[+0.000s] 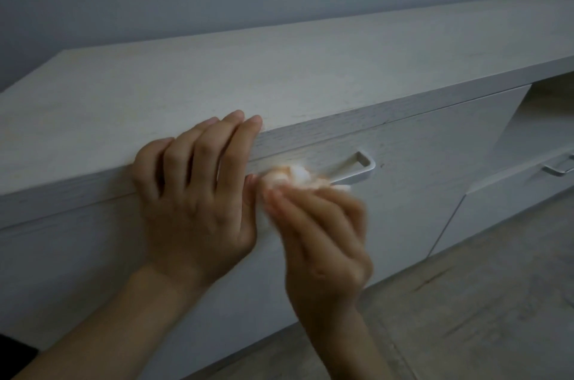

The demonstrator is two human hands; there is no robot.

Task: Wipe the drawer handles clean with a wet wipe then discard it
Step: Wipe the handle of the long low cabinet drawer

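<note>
A white metal bar handle (357,173) sticks out from the front of a pale wood-grain drawer (419,168). My right hand (320,230) is blurred and pinches a white wet wipe (299,176) against the left half of that handle. My left hand (198,193) rests on the front edge of the cabinet top (217,78), fingers straight and draped over the edge, just left of the wipe. The handle's left end is hidden behind my hands.
A second drawer with its own metal handle (559,167) sits lower at the right, under an open shelf recess (546,112). A grey wall rises behind the cabinet. Light wooden floor (466,317) runs along the bottom right.
</note>
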